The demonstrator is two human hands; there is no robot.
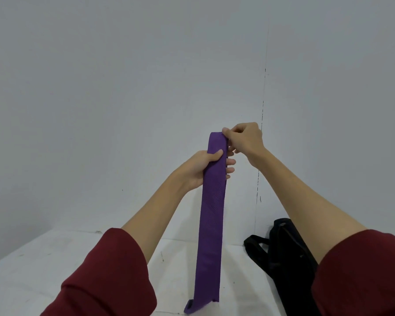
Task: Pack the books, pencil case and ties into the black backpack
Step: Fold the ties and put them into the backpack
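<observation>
- Purple tie (211, 215) hangs upright, left hand (200, 168) wrapped around it, right hand (243, 139) pinching top end
- black backpack (288, 258) on white desk (43, 265), at 4 o'clock

The purple tie (211, 215) in the centre of the frame is woven cloth with a fine diagonal rib and a slight soft sheen; it looks smooth and flat, folded double. The black backpack (290, 258) at the lower right is matt dark fabric, rather coarse, and its strap looks like thick webbing. The sleeves (109, 277) at the lower corners are dark red cloth, matt and soft, with loose folds. The table (43, 265) in the lower left is covered with a white, matt surface that shows small marks and scuffs. The wall (123, 76) across the upper frame is pale, matt and mostly smooth.
</observation>
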